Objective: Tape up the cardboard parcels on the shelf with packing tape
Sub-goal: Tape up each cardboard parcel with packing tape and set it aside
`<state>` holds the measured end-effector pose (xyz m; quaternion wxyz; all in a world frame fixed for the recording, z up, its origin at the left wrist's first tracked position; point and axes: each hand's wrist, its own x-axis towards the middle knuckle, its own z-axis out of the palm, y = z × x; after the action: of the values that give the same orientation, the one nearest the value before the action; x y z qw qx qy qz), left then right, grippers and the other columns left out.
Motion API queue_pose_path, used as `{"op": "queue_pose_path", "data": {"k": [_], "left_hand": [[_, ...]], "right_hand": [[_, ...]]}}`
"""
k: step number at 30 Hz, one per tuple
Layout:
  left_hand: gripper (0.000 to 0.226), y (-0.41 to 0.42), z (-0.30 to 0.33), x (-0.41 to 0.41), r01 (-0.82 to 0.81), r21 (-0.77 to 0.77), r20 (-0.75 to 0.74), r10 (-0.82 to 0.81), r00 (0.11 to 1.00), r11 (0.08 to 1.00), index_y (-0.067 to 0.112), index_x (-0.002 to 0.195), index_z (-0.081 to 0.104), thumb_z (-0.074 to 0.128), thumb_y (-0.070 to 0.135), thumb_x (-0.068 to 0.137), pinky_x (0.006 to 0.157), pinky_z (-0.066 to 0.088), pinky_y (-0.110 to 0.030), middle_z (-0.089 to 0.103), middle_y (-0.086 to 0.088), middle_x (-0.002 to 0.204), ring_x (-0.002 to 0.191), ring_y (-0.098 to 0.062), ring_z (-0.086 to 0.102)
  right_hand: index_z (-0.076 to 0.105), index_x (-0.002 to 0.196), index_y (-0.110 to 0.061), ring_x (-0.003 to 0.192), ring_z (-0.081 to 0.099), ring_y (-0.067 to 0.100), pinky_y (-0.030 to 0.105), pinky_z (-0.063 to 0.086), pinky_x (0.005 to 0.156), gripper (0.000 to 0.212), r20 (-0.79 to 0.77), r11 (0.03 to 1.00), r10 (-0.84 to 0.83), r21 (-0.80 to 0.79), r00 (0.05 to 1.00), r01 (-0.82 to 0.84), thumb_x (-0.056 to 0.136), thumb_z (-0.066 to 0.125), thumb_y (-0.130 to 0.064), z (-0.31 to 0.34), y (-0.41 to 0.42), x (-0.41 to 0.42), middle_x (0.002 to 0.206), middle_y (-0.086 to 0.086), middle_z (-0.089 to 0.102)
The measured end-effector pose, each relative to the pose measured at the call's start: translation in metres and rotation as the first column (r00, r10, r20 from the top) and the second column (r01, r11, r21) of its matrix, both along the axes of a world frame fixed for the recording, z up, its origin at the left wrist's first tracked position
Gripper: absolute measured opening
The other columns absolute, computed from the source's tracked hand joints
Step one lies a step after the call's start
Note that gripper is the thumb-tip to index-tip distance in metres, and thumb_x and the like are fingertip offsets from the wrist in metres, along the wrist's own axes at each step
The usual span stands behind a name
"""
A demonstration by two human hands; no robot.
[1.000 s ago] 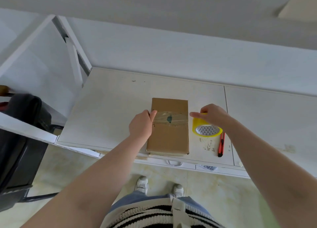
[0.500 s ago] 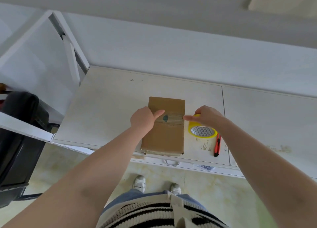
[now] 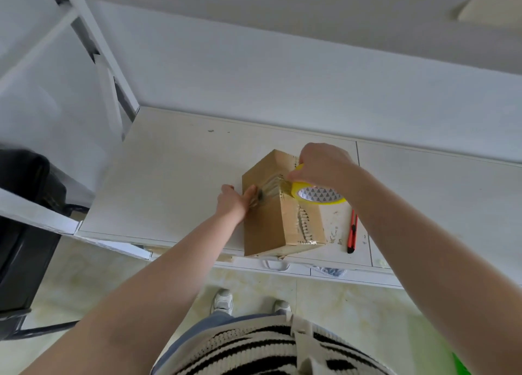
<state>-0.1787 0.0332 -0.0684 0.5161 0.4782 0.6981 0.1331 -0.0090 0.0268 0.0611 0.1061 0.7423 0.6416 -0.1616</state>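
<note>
Cardboard parcel point(image 3: 262, 222) centre frame: light, stiff | left hand point(image 3: 233, 204) presses flat | right hand point(image 3: 324, 167) grips tape roll point(image 3: 317, 195) | hold by edges

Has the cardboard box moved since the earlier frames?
Yes. The cardboard box, earlier flat on the shelf, is now tipped up on edge, its right side raised away from the red utility knife, which still lies flat.
</note>
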Motion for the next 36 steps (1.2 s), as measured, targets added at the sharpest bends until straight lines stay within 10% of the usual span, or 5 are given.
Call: {"op": "queue_pose_path", "data": {"k": [6,13,20,26,36], "left_hand": [[0.111,-0.01,0.032,0.03,-0.066,-0.046,0.379,0.079,0.922,0.997,0.025,0.15,0.03,0.038,0.095,0.065,0.107,0.037,-0.045,0.043,-0.004,0.149,0.133,-0.027,0.046],[0.081,-0.006,0.01,0.013,0.023,0.018,0.231,-0.027,0.973,1.0,0.022,0.156,0.02,0.031,0.072,0.093,0.117,0.023,-0.057,0.017,-0.013,0.163,0.149,-0.032,0.019],[0.057,-0.007,0.021,0.012,-0.216,-0.23,0.372,0.291,0.881,0.949,0.024,0.15,0.037,0.025,0.055,0.104,0.111,0.029,-0.045,0.039,-0.005,0.154,0.141,-0.027,0.036],[0.059,-0.014,0.021,0.009,-0.145,0.053,0.19,0.133,0.973,0.988,0.017,0.133,0.053,0.018,0.054,0.104,0.097,0.04,-0.039,0.058,-0.011,0.135,0.124,-0.034,0.052],[0.062,-0.013,0.023,0.015,-0.035,0.074,0.073,0.03,0.997,0.997,0.006,0.128,0.054,0.02,0.051,0.105,0.089,0.041,-0.036,0.06,-0.013,0.127,0.117,-0.032,0.056]], "right_hand": [[0.05,0.057,-0.014,0.054,0.053,0.016,0.026,0.036,0.054,0.041,-0.005,0.998,0.048,-0.051,0.999,-0.048,0.089,0.056,-0.04,0.001,0.011,-0.023,0.051,-0.005,0.058],[0.05,0.062,-0.015,0.056,0.044,0.018,0.028,0.032,0.055,0.048,-0.358,0.998,-0.016,-0.055,0.934,-0.004,0.094,0.051,-0.049,0.014,0.009,-0.008,0.06,0.002,0.049],[0.054,0.064,-0.019,0.06,0.055,0.018,0.028,0.037,0.056,0.048,-0.285,0.996,0.006,0.083,0.958,0.018,0.092,0.051,-0.058,-0.002,0.008,-0.043,0.06,-0.001,0.054],[0.055,0.064,-0.02,0.069,0.059,0.019,0.031,0.042,0.061,0.052,-0.272,0.997,0.029,0.073,0.962,-0.009,0.088,0.051,-0.066,0.001,0.006,-0.03,0.065,-0.001,0.057],[0.047,0.057,-0.018,0.058,0.051,0.013,0.027,0.034,0.055,0.06,-0.123,0.998,-0.058,0.008,0.991,0.06,0.077,0.062,-0.073,-0.026,-0.008,0.033,0.057,-0.004,0.05]]}}
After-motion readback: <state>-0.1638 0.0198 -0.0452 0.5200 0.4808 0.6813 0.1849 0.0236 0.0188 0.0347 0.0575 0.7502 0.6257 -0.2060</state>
